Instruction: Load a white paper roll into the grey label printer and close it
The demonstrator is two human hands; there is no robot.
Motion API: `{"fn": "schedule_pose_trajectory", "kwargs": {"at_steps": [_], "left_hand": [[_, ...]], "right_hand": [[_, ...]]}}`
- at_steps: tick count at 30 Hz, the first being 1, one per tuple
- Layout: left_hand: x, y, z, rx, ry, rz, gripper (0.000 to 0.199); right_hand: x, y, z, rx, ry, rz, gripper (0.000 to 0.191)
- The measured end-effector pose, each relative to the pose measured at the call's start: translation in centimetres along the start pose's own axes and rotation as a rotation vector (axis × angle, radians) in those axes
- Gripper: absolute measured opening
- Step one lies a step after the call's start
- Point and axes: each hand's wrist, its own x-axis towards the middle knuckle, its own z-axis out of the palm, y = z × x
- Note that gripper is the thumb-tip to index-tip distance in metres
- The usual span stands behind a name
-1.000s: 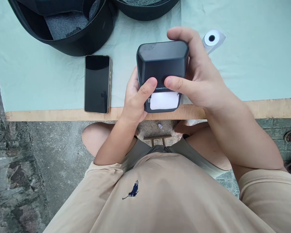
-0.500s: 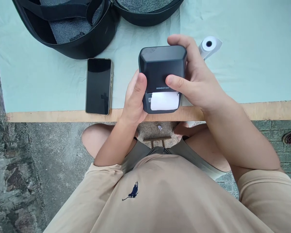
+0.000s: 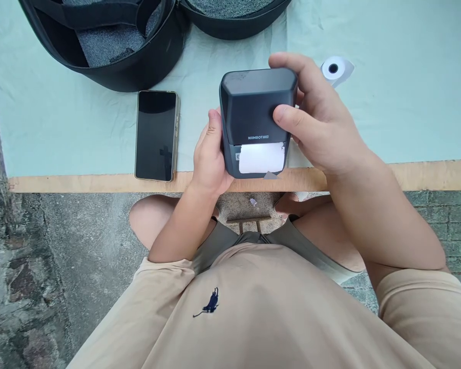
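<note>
A dark label printer [image 3: 257, 115] marked NIIMBOT is held above the table's front edge. White paper [image 3: 261, 158] sticks out of its lower front, and a small grey scrap [image 3: 271, 175] shows at its bottom edge. My left hand [image 3: 211, 159] holds the printer's left side, thumb pointing up along it. My right hand [image 3: 318, 118] grips the right side, thumb on the front face and a finger over the top corner. Behind my right hand, a white paper roll [image 3: 340, 70] lies on the cloth with its end loose.
A dark phone [image 3: 156, 136] lies on the pale green cloth [image 3: 407, 102] at the left. Beyond it stands an open black zip case [image 3: 138, 72] with grey lining. The table's wooden edge [image 3: 80, 184] runs across in front of my knees.
My left thumb has slid off the printer's front to its side. My right hand has shifted slightly right on the printer. A small scrap now shows at the printer's bottom edge.
</note>
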Motion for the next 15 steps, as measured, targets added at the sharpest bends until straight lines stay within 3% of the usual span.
{"fn": "schedule_pose_trajectory", "kwargs": {"at_steps": [9, 15], "left_hand": [[0.1, 0.06, -0.27, 0.041, 0.027, -0.008, 0.049], [0.06, 0.02, -0.5, -0.059, -0.029, -0.004, 0.043]], "right_hand": [[-0.15, -0.28, -0.2, -0.065, -0.007, -0.027, 0.048], [-0.39, -0.34, -0.77, -0.111, -0.063, -0.009, 0.07]]}}
